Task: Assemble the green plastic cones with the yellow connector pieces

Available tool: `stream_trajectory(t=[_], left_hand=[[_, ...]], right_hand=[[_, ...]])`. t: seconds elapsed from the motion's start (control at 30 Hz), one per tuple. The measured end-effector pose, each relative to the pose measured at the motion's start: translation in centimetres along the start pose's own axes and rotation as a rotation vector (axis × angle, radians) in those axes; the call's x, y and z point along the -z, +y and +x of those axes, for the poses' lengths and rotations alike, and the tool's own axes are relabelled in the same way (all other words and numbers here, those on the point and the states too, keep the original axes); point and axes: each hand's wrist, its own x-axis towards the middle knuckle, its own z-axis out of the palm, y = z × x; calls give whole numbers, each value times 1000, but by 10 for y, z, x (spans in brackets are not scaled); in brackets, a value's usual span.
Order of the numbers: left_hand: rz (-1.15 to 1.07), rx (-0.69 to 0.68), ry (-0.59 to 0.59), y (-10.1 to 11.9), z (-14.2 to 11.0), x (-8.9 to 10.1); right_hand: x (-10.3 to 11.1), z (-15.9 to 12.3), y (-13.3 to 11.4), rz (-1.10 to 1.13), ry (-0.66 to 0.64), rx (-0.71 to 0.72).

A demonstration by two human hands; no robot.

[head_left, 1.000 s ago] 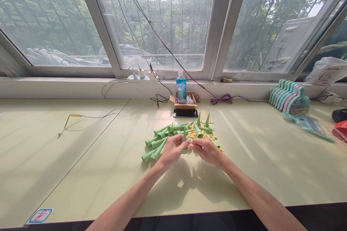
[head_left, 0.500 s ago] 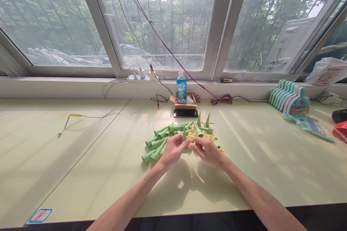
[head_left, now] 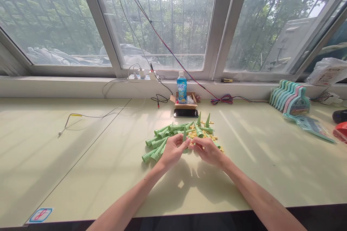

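My left hand [head_left: 173, 148] is closed around a green plastic cone [head_left: 184, 134], which stands point up between thumb and fingers. Right beside it, my right hand [head_left: 206, 149] pinches a small yellow plastic piece against the cone's side; the fingertips mostly cover that piece. Behind and left of my hands lies a heap of green cones [head_left: 158, 142] with ribbed collars. Yellow plastic pieces [head_left: 214, 138] are scattered behind my right hand. Two more cones [head_left: 207, 120] stand upright at the back of the heap, with yellow pieces at their sides.
A black phone [head_left: 185, 113] lies behind the heap, before a small cardboard box [head_left: 187, 107] and a blue-labelled bottle [head_left: 181, 88]. Bundled cables [head_left: 222, 99] rest near the sill. Pastel plastic handled items [head_left: 290, 97] stand at right. A thin cable [head_left: 92, 116] crosses the table's left.
Both hands stay in nearly the same place with the cone between them. The right fingertips have shifted very slightly, and less of the yellow piece shows.
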Motion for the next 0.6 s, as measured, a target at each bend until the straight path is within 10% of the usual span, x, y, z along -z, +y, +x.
stream_trajectory(t=[0.6], left_hand=[[44, -27, -20, -4, 1, 2]], right_hand=[[1, 2, -4, -63, 14, 53]])
